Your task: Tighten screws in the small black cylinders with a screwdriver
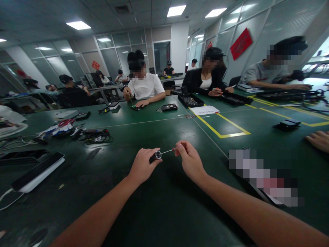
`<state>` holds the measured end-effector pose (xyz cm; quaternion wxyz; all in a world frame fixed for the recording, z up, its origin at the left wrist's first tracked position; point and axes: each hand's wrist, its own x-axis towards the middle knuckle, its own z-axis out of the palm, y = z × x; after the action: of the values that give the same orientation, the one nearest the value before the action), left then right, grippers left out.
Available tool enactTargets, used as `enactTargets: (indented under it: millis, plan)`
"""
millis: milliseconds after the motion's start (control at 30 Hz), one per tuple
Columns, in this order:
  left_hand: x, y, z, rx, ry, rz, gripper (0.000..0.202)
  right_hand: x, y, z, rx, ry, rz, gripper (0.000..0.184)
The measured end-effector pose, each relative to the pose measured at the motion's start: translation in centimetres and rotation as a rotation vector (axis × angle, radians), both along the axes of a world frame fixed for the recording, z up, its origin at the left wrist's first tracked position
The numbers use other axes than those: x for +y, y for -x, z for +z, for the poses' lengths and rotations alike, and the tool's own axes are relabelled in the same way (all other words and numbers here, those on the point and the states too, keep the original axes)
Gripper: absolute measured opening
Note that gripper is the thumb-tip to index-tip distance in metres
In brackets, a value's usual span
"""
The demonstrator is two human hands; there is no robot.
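My left hand (144,164) is closed around a small black cylinder (155,156), whose round end with a pale rim faces toward my right side. In my right hand (189,158) I pinch a thin screwdriver (168,151) with a red part near the fingers. Its metal shaft points left, and the tip meets or lies just in front of the cylinder's end; I cannot tell whether it touches inside. Both hands are held over the green table (159,212).
At left lie tangled cables (96,136) and a black-and-white box (38,173). A blurred-out flat item (264,178) lies right of my right forearm. Across the table, a person in white (147,85) works on a small board. Black trays (190,100) stand farther right.
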<state>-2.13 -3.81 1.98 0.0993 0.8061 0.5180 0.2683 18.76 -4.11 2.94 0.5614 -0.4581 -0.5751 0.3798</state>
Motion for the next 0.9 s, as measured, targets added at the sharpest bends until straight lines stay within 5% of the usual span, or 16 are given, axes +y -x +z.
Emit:
enactTargets:
  millis: [267, 533, 733, 900]
  plan:
    - [-0.32, -0.27, -0.1, -0.029, 0.039, -0.013, 0.04, -0.21, -0.23, 0.1, -0.1, 0.01, -0.049, 0.043]
    - [0.17, 0.31, -0.35, -0.064, 0.011, 0.029, 0.039, -0.57, -0.18, -0.11, -0.197, -0.026, 0.02, 0.029]
    - [-0.1, 0.07, -0.18, -0.03, 0.024, -0.004, 0.038, -0.37, -0.42, 0.31, -0.315, -0.058, -0.028, 0.038]
    - [-0.33, -0.27, -0.17, -0.03, 0.038, -0.014, 0.038, -0.36, -0.41, 0.17, -0.227, -0.012, -0.032, 0.026]
